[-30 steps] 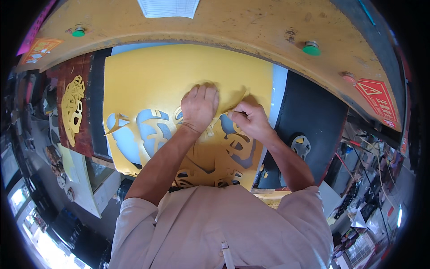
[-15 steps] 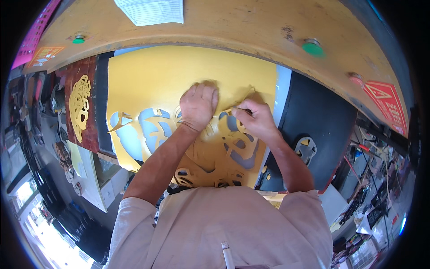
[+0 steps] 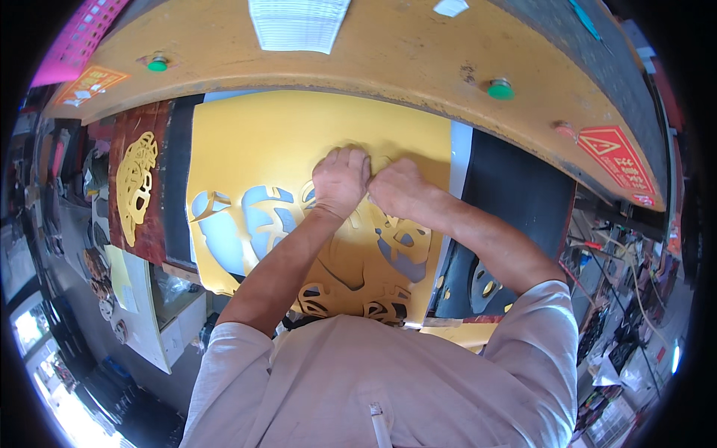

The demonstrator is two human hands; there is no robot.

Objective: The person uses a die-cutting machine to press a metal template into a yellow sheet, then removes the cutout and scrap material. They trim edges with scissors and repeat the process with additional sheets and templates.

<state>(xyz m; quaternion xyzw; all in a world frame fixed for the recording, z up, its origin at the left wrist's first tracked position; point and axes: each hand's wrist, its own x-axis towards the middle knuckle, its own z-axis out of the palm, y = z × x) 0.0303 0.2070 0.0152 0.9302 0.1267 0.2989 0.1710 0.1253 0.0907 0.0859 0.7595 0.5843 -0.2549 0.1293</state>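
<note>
Two hands meet at the middle of the yellow sheet (image 3: 299, 142), which lies flat on the bench just below the curved wooden ledge (image 3: 418, 52). Reading from our left, a dark red panel (image 3: 123, 216) with a gold cut-out ornament (image 3: 136, 183) sits beside the sheet, then come the openings already cut in the sheet, where a pale blue layer (image 3: 224, 239) shows through.

Our left hand (image 3: 340, 179) rests knuckles up, fingers curled and pressed together, seemingly pinching a narrow strip of the cut pattern; the fingertips are hidden, so we cannot tell exactly what they grip. Our right hand (image 3: 399, 190) touches it, also closed tight, fingers tucked under against the sheet. To its right lies a black sheet (image 3: 515, 194) with a few holes.

To do this well, we judge it best to keep the sheet pinned flat with one hand, lift the loose piece slowly and low along its cut line, and ease off wherever a thin bridge of the pattern starts to pull or tear.
</note>
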